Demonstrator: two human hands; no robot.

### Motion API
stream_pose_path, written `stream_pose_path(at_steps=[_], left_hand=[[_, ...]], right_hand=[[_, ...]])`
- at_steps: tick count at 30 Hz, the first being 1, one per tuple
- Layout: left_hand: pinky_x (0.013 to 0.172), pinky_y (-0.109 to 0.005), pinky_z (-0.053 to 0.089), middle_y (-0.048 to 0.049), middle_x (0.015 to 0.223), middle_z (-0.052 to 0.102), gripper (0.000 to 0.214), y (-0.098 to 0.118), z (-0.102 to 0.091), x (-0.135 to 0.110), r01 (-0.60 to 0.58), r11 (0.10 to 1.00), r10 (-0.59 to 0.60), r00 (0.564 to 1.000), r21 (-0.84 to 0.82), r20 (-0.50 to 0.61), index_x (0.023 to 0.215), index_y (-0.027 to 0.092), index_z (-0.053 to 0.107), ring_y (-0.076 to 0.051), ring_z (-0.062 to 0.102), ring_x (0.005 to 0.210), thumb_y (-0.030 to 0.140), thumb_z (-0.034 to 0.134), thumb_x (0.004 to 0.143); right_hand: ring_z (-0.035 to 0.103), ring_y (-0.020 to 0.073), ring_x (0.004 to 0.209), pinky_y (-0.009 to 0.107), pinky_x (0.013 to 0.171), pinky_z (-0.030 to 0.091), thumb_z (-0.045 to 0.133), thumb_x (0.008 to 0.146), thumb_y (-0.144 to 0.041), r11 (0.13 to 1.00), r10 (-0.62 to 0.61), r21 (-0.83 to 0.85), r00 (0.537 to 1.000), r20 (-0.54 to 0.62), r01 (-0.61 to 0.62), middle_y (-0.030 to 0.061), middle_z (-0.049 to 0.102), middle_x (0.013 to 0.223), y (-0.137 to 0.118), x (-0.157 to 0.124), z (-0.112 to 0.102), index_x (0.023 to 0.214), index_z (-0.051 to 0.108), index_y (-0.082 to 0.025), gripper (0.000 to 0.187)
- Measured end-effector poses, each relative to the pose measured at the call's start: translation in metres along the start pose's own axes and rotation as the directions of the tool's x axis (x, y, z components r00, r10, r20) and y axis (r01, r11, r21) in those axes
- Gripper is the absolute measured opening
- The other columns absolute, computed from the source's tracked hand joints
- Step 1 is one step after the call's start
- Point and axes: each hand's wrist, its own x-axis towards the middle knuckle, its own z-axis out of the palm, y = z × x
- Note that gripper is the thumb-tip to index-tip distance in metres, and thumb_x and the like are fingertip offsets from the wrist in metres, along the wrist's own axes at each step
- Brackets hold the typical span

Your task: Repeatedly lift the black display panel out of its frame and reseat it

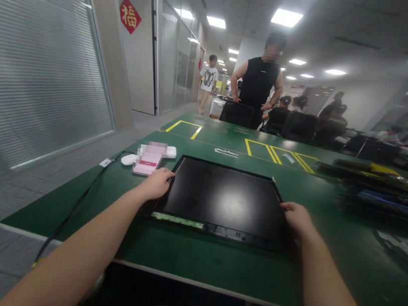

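Note:
A black flat display panel (222,196) lies face up on the green table (189,257), with a green circuit strip (177,219) along its near edge. My left hand (157,183) grips the panel's left edge, fingers curled over it. At the opposite side my right hand (295,217) holds the right edge, its fingers bent against the frame. Both forearms reach in from the bottom of the view.
A pink phone (147,162) and a white device (128,159) with a black cable (75,206) lie left of the panel. Stacked panels (384,191) sit at the right. Yellow marked boxes (275,154) line the far table. A person in black (258,87) stands beyond, by chairs.

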Motion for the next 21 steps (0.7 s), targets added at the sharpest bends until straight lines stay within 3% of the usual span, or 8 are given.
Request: stream_pose_path(at_steps=[11,17,21], left_hand=[[0.107,-0.034,0.042,-0.0183,0.127,0.064,0.053,0.0045,-0.0042,-0.0018,0.004,1.000,-0.004,1.000,0.000,0.024,0.123,0.005,0.067,-0.027,0.059,0.120,0.005,0.042,0.076],[0.110,-0.042,0.038,-0.0172,0.133,0.062,0.049,0.0023,-0.0049,-0.0033,0.031,0.999,-0.031,1.000,0.006,0.000,0.121,0.012,0.069,-0.031,0.054,0.128,0.008,0.047,0.077],[0.109,-0.042,0.039,-0.0152,0.131,0.064,0.049,0.0002,-0.0039,-0.0043,0.040,0.997,-0.040,0.999,-0.073,0.006,0.120,0.016,0.069,-0.029,0.054,0.128,0.006,0.049,0.077]], right_hand=[[0.069,0.0227,0.090,0.027,0.079,0.050,0.063,0.067,-0.012,1.000,-0.023,0.006,1.000,-0.002,0.023,0.0095,0.074,0.089,0.0018,0.0000,-0.0002,0.093,0.077,-0.018,0.030],[0.069,0.0231,0.088,0.028,0.078,0.051,0.062,0.068,-0.014,0.999,-0.039,-0.028,0.999,0.001,0.039,0.0085,0.074,0.087,-0.0027,-0.0043,-0.0008,0.090,0.078,-0.020,0.027],[0.069,0.0229,0.089,0.027,0.077,0.051,0.062,0.068,-0.015,0.997,-0.046,-0.058,0.999,0.002,0.046,0.0084,0.075,0.090,-0.0065,-0.0058,-0.0015,0.088,0.077,-0.021,0.026]])
